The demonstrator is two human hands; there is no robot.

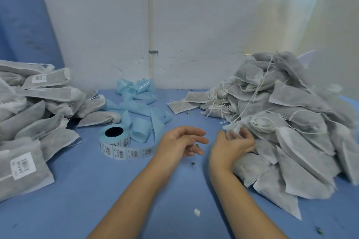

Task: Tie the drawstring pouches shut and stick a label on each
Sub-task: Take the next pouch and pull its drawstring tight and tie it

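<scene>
— While the left hand (180, 139) hovers above the blue table (77, 190), what are its fingers doing?

— They lie loosely spread and slack, holding nothing.

— And the right hand (233, 142)?

— It sits at the near edge of the heap of untied pouches (291, 122) on the right. Its fingers (243, 134) are curled against the white mouth of one pouch (232, 126). Blur hides whether they actually pinch it, so that cannot be told.

— Where are the labels?

— A label roll (114, 136) sits left of the hands, and its strip of barcode labels (136, 152) trails along the table toward the left wrist. Behind it lies a tangle of pale blue backing strips (139, 103).

— Any pouches already done?

— A stack of labelled pouches (29, 112) fills the left side, with white stickers showing on several. Loose drawstrings (259, 83) hang out of the right heap. A small white scrap (196, 212) lies on the table between the forearms.
</scene>
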